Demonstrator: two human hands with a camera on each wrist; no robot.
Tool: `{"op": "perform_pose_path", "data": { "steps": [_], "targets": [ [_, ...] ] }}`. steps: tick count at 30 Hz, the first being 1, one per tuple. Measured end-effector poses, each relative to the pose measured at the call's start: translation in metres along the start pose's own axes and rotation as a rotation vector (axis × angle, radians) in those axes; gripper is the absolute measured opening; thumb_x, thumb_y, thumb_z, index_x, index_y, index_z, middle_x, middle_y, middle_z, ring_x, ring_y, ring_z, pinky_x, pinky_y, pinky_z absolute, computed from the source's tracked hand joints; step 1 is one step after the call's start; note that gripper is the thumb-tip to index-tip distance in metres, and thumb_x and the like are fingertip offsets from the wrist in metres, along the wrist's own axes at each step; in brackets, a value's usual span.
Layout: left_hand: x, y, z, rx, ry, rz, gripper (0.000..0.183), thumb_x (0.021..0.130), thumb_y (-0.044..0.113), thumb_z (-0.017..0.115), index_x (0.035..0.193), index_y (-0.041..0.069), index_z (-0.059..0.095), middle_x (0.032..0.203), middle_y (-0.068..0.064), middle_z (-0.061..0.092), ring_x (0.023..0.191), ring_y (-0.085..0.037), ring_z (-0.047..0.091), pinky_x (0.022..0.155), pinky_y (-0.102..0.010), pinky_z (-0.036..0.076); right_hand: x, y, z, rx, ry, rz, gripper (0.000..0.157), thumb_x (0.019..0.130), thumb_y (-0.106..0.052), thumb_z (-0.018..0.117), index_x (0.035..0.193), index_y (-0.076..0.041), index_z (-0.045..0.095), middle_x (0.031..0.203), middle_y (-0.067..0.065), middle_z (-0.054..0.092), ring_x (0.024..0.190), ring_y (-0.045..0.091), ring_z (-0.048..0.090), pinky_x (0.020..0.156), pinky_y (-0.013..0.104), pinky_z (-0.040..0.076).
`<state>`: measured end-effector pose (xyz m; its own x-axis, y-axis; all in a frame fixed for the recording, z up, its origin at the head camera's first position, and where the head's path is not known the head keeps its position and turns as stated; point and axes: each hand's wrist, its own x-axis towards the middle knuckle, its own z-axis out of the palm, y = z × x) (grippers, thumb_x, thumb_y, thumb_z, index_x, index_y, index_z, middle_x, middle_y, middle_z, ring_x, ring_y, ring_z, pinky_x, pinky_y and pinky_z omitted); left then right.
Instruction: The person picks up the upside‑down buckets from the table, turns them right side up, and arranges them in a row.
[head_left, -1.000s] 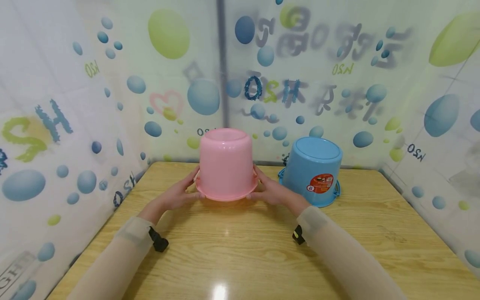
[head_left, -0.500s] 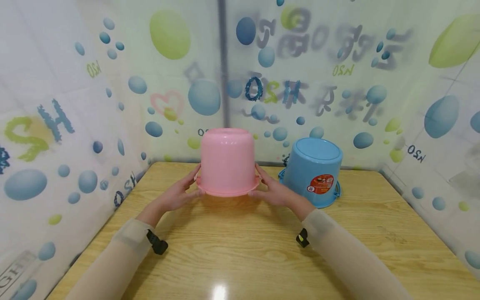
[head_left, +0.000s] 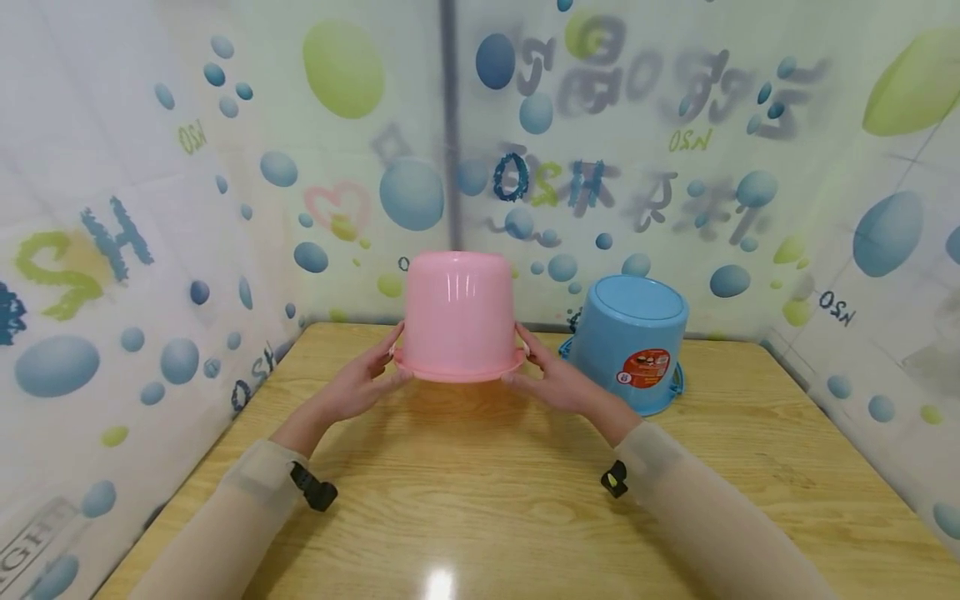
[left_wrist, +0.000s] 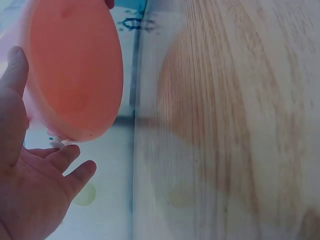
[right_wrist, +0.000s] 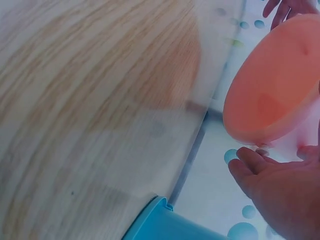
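Note:
An upside-down pink bucket is held off the wooden table between both hands. My left hand grips it at the left side of the rim, thumb in front and fingers round the side. On the opposite side my right hand holds the rim in the same way. Both wrist views look into the hollow mouth of the pink bucket, above the tabletop. Its reflection shows on the wood. A blue bucket with a red label stands upside down just beyond my right hand, touched by neither hand.
The wooden table runs back to a wall sheet printed with blue and green spots and lettering. More printed sheet encloses the left and right sides. In the right wrist view the blue bucket shows near the right hand.
The pink bucket has risen slightly and its top has tipped toward level, so its base shows less. Both hands moved with it. The blue bucket stays put.

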<state>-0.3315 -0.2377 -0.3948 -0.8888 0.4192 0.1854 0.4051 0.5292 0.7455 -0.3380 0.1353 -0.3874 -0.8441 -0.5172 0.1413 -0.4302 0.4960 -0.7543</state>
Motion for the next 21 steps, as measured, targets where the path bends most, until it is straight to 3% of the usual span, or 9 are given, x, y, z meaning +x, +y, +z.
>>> {"op": "perform_pose_path", "data": {
  "steps": [7, 15, 21],
  "targets": [
    [-0.002, 0.004, 0.001, -0.044, 0.026, -0.001, 0.074, 0.103, 0.046, 0.058, 0.159, 0.051, 0.01, 0.171, -0.003, 0.017, 0.152, -0.039, 0.031, 0.117, -0.058, 0.035, -0.002, -0.002, 0.0, 0.017, 0.034, -0.02, 0.085, 0.098, -0.054, 0.061, 0.161, -0.046, 0.004, 0.171, -0.01, 0.013, 0.154, 0.037, 0.027, 0.12, 0.065, 0.027],
    [-0.003, 0.011, -0.002, -0.058, 0.053, 0.031, 0.074, 0.102, 0.043, 0.059, 0.159, 0.052, 0.013, 0.17, 0.0, 0.02, 0.152, -0.036, 0.032, 0.113, -0.057, 0.041, -0.001, -0.006, -0.001, 0.011, 0.098, -0.087, 0.086, 0.099, -0.046, 0.065, 0.162, -0.044, 0.007, 0.17, -0.01, 0.016, 0.154, 0.036, 0.028, 0.118, 0.066, 0.029],
    [-0.005, 0.016, -0.003, -0.054, 0.035, 0.022, 0.078, 0.101, 0.045, 0.062, 0.158, 0.054, 0.01, 0.17, 0.001, 0.019, 0.152, -0.034, 0.032, 0.11, -0.057, 0.046, 0.001, -0.008, -0.001, 0.054, 0.138, -0.104, 0.09, 0.098, -0.038, 0.069, 0.164, -0.04, 0.007, 0.168, 0.004, 0.021, 0.152, 0.033, 0.027, 0.118, 0.067, 0.029]
  ]
}}
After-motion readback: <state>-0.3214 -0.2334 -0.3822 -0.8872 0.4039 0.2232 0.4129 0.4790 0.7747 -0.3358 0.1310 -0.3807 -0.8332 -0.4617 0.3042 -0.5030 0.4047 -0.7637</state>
